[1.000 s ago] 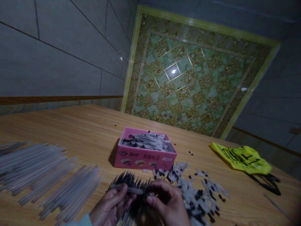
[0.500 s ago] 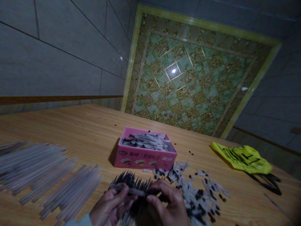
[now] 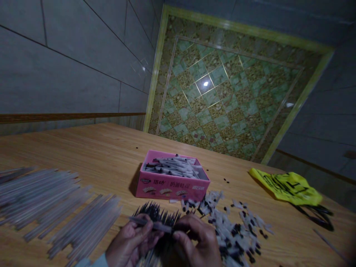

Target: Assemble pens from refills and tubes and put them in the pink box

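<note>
Near the bottom centre, my left hand [image 3: 133, 237] pinches a slim translucent tube [image 3: 157, 225] between thumb and fingers. My right hand [image 3: 196, 237] has thumb and forefinger closed at the tube's right end, where something small and dark is partly hidden. Beneath and behind both hands lies a bundle of black-tipped refills [image 3: 152, 211]. Just beyond stands a pink box [image 3: 172, 187] filled with white, black-ended pieces [image 3: 175, 165].
Rows of clear tubes [image 3: 41, 196] lie at the left on the wooden table [image 3: 102, 148]. Small translucent and black caps [image 3: 228, 230] are scattered on the right. Farther right are a yellow bag [image 3: 289, 187] with black straps and a thin rod [image 3: 328, 243].
Both hands have hardly moved; the fingers of my right hand have shifted slightly at the tube's end.
</note>
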{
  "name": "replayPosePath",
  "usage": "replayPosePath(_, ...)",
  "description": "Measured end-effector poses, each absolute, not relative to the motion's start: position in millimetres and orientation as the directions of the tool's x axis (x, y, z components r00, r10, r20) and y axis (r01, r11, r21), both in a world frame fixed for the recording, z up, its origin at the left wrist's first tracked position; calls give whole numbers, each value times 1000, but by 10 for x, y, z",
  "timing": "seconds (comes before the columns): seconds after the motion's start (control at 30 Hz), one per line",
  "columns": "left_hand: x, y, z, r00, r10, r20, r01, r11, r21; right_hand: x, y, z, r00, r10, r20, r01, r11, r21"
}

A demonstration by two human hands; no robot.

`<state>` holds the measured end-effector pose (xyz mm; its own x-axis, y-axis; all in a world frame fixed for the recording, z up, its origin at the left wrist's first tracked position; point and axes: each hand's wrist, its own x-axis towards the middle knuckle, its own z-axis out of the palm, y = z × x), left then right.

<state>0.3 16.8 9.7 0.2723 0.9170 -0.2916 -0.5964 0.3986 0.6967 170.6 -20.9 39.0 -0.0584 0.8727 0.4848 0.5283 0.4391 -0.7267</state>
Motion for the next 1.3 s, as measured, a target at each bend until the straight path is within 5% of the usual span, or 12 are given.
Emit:
replayPosePath(0.27, -19, 124, 142, 274, 935, -226, -588, 349, 730, 1671, -138, 71, 92, 938, 334, 352, 283, -892)
replayPosePath(0.57, 32, 82, 156, 224, 944, -242, -553, 328, 766, 1605, -174, 54, 62, 887, 457, 711, 282, -644)
replayPosePath(0.93, -1, 91, 141, 240, 935, -262, -557, 354, 752, 1665, -136, 133, 76, 942, 327, 449, 260, -855)
replayPosePath(1.3, -7, 130, 156, 226, 936, -269, -571, 352, 742, 1681, -203, 153, 58, 859, 509, 575, 388, -721)
